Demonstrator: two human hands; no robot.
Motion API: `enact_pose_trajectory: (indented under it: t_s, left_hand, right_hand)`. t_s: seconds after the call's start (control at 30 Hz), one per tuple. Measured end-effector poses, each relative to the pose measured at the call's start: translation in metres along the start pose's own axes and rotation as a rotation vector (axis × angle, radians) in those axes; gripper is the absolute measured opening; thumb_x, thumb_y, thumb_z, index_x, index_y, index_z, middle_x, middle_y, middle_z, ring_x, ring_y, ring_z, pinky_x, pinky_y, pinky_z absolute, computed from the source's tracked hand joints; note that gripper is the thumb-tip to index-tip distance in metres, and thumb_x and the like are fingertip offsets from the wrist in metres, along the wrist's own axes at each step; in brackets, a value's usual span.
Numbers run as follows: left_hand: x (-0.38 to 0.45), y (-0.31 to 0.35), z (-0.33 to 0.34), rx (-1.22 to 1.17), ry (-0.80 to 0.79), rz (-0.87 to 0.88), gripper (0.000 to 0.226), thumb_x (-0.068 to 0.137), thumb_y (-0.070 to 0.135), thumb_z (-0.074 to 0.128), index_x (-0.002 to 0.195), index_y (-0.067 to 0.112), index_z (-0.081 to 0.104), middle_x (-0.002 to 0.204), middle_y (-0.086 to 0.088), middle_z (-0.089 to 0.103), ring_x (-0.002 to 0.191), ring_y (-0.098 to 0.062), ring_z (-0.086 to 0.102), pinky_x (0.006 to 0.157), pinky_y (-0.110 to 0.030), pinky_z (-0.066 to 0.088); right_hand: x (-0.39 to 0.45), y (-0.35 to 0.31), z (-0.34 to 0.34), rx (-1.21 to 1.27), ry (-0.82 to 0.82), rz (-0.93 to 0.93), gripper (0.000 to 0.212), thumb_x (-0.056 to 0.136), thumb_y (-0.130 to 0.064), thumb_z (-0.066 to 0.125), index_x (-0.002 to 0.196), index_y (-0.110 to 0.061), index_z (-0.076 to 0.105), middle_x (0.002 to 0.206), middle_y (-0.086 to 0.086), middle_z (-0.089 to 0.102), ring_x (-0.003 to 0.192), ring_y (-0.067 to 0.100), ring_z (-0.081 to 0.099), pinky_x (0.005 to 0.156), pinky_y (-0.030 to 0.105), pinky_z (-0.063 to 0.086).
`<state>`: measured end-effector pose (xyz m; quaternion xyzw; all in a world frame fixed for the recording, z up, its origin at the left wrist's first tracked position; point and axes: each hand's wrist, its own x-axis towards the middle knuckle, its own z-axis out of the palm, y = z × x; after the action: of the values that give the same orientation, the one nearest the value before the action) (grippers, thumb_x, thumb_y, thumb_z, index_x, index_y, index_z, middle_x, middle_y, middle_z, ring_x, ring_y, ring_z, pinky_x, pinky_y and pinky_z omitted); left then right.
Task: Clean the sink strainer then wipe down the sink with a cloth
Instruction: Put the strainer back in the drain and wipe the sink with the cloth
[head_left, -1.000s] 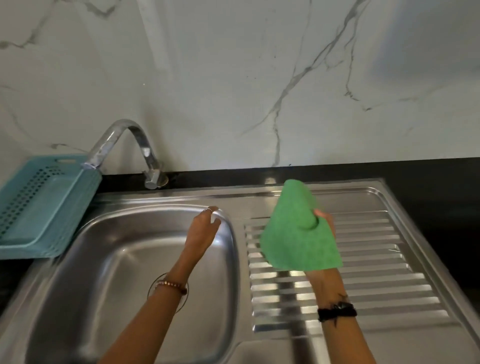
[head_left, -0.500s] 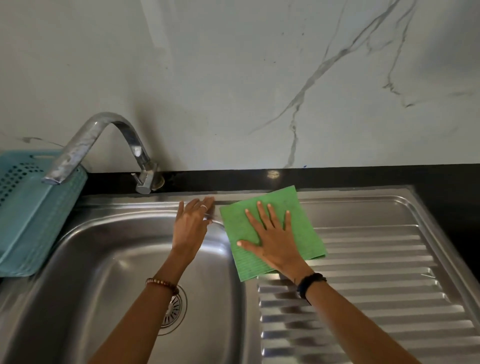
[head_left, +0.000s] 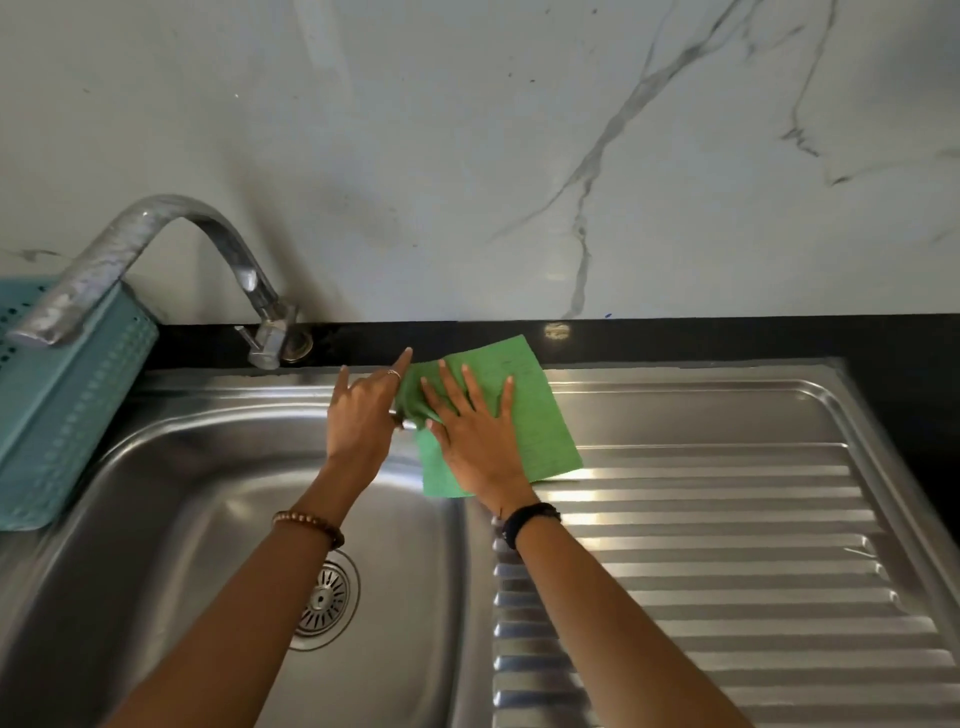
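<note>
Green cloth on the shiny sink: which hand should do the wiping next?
The right hand, probably. Its straight fingers already press flat on the green square cloth, lying on the steel sink's rim. The left hand only touches the cloth's bunched edge.

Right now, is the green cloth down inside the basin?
No, the right hand presses the green cloth flat on the ledge beside the basin.

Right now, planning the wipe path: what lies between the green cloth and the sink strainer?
In the head view, only bare steel: the basin's rim and sloping wall separate the green cloth from the sink strainer.
</note>
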<state>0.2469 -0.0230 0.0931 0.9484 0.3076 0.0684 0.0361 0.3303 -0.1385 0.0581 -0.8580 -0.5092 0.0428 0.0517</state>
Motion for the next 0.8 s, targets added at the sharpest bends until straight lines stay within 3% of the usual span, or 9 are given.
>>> enact_pose_trajectory:
  t_s: [0.17, 0.23, 0.33, 0.47, 0.67, 0.8]
  left_hand:
    - [-0.008, 0.008, 0.001, 0.068, -0.055, 0.009, 0.08, 0.086, 0.003, 0.06, 0.148, 0.021, 0.013, 0.131, -0.005, 0.056, 0.113, -0.023, 0.058, 0.117, -0.041, 0.012]
    - [-0.013, 0.008, 0.004, 0.048, -0.046, 0.017, 0.073, 0.085, 0.0, 0.06, 0.146, 0.019, 0.023, 0.135, -0.007, 0.053, 0.119, -0.024, 0.055, 0.117, -0.044, 0.013]
    - [-0.015, 0.008, 0.007, 0.004, -0.03, 0.031, 0.063, 0.084, -0.003, 0.061, 0.139, 0.017, 0.039, 0.134, -0.01, 0.053, 0.118, -0.027, 0.056, 0.117, -0.047, 0.015]
    - [-0.011, 0.005, 0.004, -0.002, -0.043, 0.059, 0.058, 0.085, 0.0, 0.061, 0.137, 0.017, 0.042, 0.134, -0.009, 0.054, 0.115, -0.026, 0.059, 0.117, -0.047, 0.014]
    - [-0.012, -0.001, -0.002, -0.031, -0.06, 0.128, 0.049, 0.087, 0.007, 0.061, 0.133, 0.014, 0.047, 0.134, -0.012, 0.055, 0.117, -0.029, 0.057, 0.117, -0.049, 0.013]
    - [-0.007, -0.004, -0.007, 0.0, -0.076, 0.146, 0.044, 0.086, 0.01, 0.062, 0.129, 0.016, 0.053, 0.127, -0.012, 0.061, 0.112, -0.031, 0.059, 0.113, -0.052, 0.023]
  right_hand:
    - [-0.055, 0.095, -0.013, -0.023, -0.028, 0.257, 0.052, 0.1, -0.037, 0.023, 0.148, -0.035, 0.002, 0.159, -0.002, -0.006, 0.147, 0.025, -0.005, 0.11, 0.065, -0.002]
    - [-0.083, 0.146, -0.022, -0.051, -0.034, 0.412, 0.054, 0.1, -0.036, 0.022, 0.148, -0.033, -0.002, 0.159, 0.0, -0.009, 0.147, 0.027, -0.003, 0.111, 0.067, 0.004]
    - [-0.106, 0.177, -0.033, 0.062, -0.038, 0.606, 0.052, 0.1, -0.038, 0.017, 0.148, -0.033, -0.004, 0.159, -0.001, -0.01, 0.146, 0.026, -0.004, 0.111, 0.067, 0.0]
    - [-0.088, 0.135, -0.027, 0.114, 0.008, 0.667, 0.05, 0.1, -0.04, 0.014, 0.148, -0.034, -0.001, 0.159, 0.001, -0.008, 0.146, 0.026, -0.005, 0.108, 0.066, -0.009]
    - [-0.052, 0.046, -0.008, 0.09, 0.036, 0.521, 0.051, 0.1, -0.039, 0.016, 0.149, -0.03, 0.003, 0.16, 0.004, -0.005, 0.147, 0.028, -0.003, 0.106, 0.07, -0.007]
    - [-0.041, 0.018, -0.007, 0.071, 0.029, 0.387, 0.05, 0.101, -0.036, 0.017, 0.149, -0.028, 0.009, 0.16, 0.007, -0.003, 0.147, 0.027, -0.002, 0.103, 0.073, -0.008]
